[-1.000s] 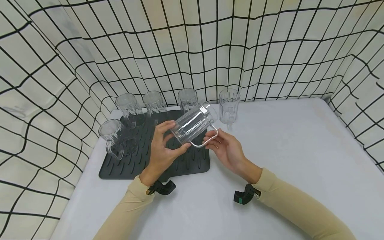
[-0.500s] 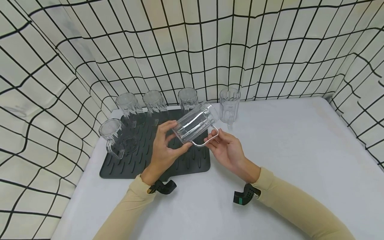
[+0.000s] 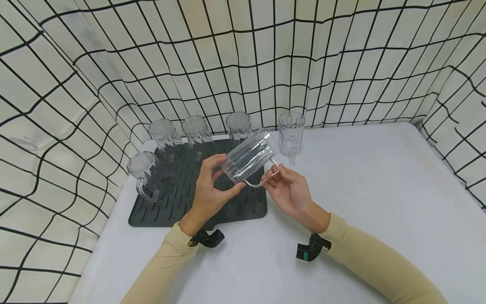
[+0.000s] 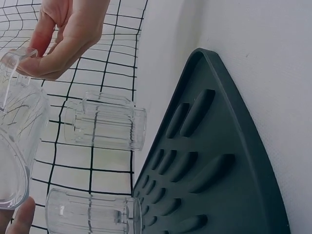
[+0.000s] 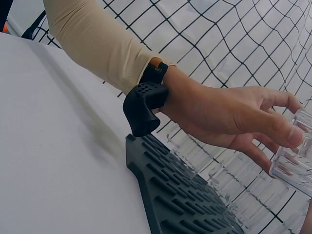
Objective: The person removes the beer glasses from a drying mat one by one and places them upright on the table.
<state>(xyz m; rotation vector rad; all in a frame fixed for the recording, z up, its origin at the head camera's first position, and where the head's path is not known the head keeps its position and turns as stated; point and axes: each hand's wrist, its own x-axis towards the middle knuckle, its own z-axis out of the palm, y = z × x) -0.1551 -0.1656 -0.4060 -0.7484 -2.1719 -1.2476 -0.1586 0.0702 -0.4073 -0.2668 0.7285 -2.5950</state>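
A clear glass mug point(image 3: 248, 158) is held tilted in the air above the dark grey drying mat point(image 3: 239, 213). My left hand point(image 3: 212, 188) grips its lower-left end between thumb and fingers. With the fingertips of my right hand point(image 3: 291, 192), I pinch the mug's handle. In the left wrist view, the right hand point(image 4: 73, 36) holds the handle at the top left, while part of the mug point(image 4: 22, 117) is cut off by the frame edge. The right wrist view shows the left hand point(image 5: 219, 114) with its thumb and fingers around the mug's end point(image 5: 295, 165).
Several similar glass mugs stand along the mat's back and left side, among them a front-left mug point(image 3: 142, 166) and a back mug point(image 3: 238, 124). Another mug point(image 3: 291, 135) stands on the white table point(image 3: 360, 181) right of the mat. Black netting point(image 3: 273, 63) over white walls encloses the table.
Both hands and the held mug shift very slightly right in the head view, where the whole scene also drifts a little. The grip on the mug and handle stays the same.
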